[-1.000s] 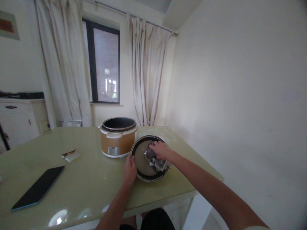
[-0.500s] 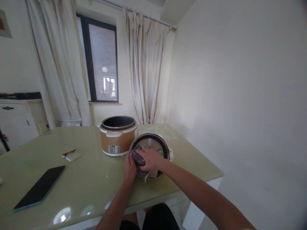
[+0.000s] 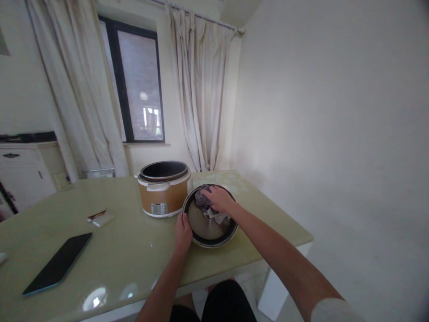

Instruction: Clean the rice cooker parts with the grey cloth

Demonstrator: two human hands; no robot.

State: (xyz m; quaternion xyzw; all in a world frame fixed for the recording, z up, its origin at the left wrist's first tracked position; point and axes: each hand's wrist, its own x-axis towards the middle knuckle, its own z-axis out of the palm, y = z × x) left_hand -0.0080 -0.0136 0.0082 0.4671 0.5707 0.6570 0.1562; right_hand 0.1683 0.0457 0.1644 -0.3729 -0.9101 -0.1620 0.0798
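Lid (image 3: 203, 228) held tilted near the table (image 3: 134, 250) edge, just beside the lidless cooker (image 3: 164, 201); left hand (image 3: 183, 233) grasping its rim, right hand's (image 3: 219, 200) grip closed around a cloth (image 3: 202, 201) against the inner face. Wiping looks under way, unfinished; cannot tell which parts are done or left.
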